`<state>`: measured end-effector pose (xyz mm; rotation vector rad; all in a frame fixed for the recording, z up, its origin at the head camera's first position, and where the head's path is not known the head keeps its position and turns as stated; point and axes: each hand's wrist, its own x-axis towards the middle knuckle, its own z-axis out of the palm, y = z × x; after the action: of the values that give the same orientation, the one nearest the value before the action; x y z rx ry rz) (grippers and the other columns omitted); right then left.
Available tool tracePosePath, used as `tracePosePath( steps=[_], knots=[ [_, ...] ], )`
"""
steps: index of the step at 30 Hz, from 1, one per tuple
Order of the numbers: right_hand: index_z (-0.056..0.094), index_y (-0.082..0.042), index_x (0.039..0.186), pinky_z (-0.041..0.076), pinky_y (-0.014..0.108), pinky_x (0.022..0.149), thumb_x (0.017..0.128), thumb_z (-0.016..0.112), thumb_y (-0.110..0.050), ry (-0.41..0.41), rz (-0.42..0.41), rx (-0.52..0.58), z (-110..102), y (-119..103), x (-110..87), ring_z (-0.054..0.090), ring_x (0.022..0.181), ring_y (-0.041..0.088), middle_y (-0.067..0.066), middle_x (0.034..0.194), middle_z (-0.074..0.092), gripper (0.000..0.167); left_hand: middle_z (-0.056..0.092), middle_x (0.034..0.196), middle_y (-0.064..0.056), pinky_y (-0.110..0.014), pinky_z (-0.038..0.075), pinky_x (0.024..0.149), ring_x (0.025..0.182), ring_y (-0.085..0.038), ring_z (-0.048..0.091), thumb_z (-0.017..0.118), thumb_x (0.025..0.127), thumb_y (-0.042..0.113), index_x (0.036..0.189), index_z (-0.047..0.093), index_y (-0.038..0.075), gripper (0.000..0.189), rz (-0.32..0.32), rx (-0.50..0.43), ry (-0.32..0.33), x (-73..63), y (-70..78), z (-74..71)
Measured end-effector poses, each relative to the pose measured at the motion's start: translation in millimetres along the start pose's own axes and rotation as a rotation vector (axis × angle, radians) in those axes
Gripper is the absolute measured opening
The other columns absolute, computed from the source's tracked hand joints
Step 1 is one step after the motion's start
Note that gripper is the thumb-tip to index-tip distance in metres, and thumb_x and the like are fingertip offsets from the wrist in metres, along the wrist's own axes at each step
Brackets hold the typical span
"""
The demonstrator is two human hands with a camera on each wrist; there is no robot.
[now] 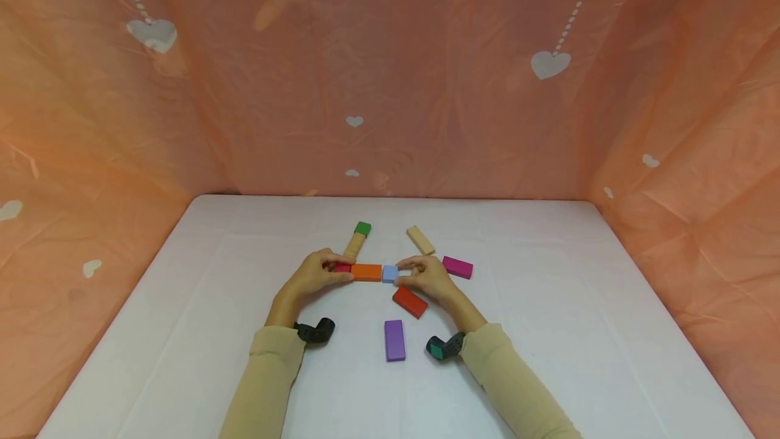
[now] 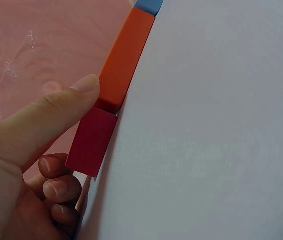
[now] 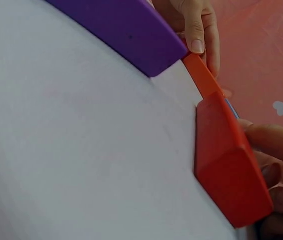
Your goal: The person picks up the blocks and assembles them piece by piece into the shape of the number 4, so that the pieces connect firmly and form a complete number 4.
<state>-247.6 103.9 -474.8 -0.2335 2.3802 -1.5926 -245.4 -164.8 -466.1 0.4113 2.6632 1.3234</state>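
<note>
A crimson block (image 2: 92, 142), an orange block (image 1: 366, 272) and a light blue block (image 1: 390, 274) lie end to end in a row on the table. My left hand (image 1: 315, 272) grips the crimson block at the row's left end, its thumb by the seam with the orange one in the left wrist view. At the other end, my right hand (image 1: 429, 278) pinches the light blue block between thumb and fingers. A red block (image 3: 226, 160) lies just in front of the right hand and partly hides its fingers in the right wrist view.
Behind the left hand, a natural wood block (image 1: 355, 246) runs up to a green block (image 1: 363, 228). Another wood block (image 1: 420, 240) and a magenta block (image 1: 458, 267) lie beyond the right hand. A purple block (image 1: 395, 341) is nearer, between the forearms. Orange cloth (image 1: 390, 87) surrounds the table.
</note>
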Motion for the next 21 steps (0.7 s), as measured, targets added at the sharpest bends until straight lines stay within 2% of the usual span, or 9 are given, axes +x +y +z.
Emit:
tracePosePath(
  steps=[21],
  knots=[
    [0.072,-0.002,0.110,0.028,0.020,0.054,0.075,0.081,-0.013,0.034,0.020,-0.035,2.5,-1.3,0.6,0.036,0.057,0.010,-0.005,0.056,0.039,0.038,0.048,0.081,-0.006,-0.025,0.031,0.067,0.080,-0.017,0.039,0.076,0.082,0.019,0.112,0.072,0.006,0.033,-0.020,-0.002,-0.006,1.5,-1.1,-0.2]
  ],
)
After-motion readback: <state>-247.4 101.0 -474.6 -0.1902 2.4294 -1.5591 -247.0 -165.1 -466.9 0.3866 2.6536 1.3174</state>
